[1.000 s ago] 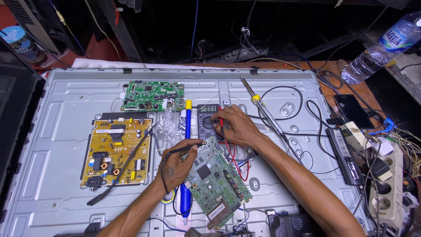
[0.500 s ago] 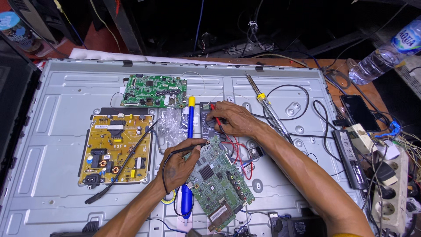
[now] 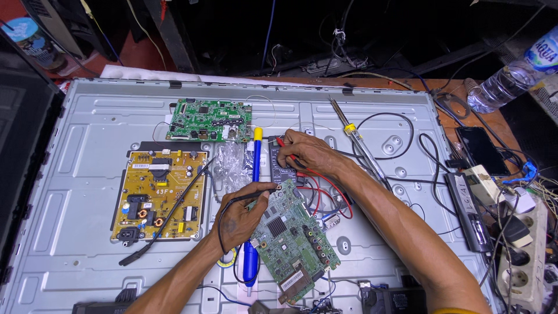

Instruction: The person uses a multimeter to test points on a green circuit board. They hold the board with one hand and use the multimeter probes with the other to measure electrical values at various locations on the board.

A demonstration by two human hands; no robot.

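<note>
i see my left hand (image 3: 243,216) pinching a black probe (image 3: 260,192) on the green circuit board (image 3: 293,235) lying mid-panel — my right hand (image 3: 307,152) pinches a red probe (image 3: 289,154) over the multimeter (image 3: 283,164).

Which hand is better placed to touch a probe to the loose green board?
Probably the left hand: it holds a black probe at the green board edge, while the right hand rests on the black meter.

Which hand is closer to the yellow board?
Left. The left hand is just right of the yellow board; the right hand is farther right, over the meter.
</note>
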